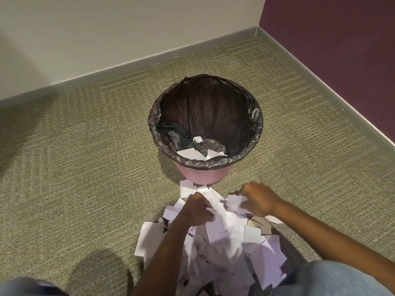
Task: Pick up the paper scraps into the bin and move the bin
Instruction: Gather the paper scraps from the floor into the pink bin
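A pink bin (198,175) with a black liner (257,124) stands on the carpet just beyond a pile of white paper scraps (226,248). A few scraps (190,153) lie inside the bin. My left hand (197,207) is curled down into the far end of the pile and grips scraps. My right hand (259,200) also has its fingers curled around scraps at the pile's right far edge. Both hands are a short way in front of the bin's base.
Green-grey carpet (85,167) spreads around the bin. A beige wall (106,28) with a grey baseboard runs behind it, and a purple wall (342,39) meets it at the right corner. My knees in jeans (333,278) frame the pile.
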A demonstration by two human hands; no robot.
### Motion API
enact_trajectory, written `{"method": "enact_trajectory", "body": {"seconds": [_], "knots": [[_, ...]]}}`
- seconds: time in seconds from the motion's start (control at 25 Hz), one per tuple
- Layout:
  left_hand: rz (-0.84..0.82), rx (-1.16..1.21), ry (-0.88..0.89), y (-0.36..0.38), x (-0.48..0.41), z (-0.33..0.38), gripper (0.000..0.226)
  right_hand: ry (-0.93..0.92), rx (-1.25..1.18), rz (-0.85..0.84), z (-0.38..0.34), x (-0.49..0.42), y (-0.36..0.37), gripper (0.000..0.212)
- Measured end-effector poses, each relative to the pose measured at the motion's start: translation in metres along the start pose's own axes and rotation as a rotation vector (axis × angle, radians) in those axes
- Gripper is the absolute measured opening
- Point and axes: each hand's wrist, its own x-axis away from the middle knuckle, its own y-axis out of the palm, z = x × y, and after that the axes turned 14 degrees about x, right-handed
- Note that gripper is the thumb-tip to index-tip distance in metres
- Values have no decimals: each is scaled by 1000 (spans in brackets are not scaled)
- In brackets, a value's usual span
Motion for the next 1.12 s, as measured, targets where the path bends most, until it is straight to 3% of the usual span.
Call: {"method": "enact_trajectory", "body": {"seconds": [0.12, 0.28, 0.48, 0.6, 0.84, 1.0, 1.12], "knots": [[-202, -74, -76, -37, 17, 52, 13, -70, 16, -34, 4, 27, -59, 16], [-264, -121, 31, -98, 65, 120, 10, -188, -181, -7, -5, 77, -143, 8], [-242, 21, 119, -146, 122, 190, 8, -272, -414, 160, -21, 120, -213, 10], [-142, 90, 194, -161, 128, 207, 11, -214, -510, 312, -28, 115, -228, 12], [295, 42, 263, -177, 68, 208, 12, 53, -611, 512, -35, 58, -228, 11], [367, 5, 331, -166, 33, 198, 14, 97, -595, 520, -39, 31, -222, 7], [387, -61, 340, -160, 23, 190, 29, 79, -539, 498, -42, 18, -217, 10]]}}
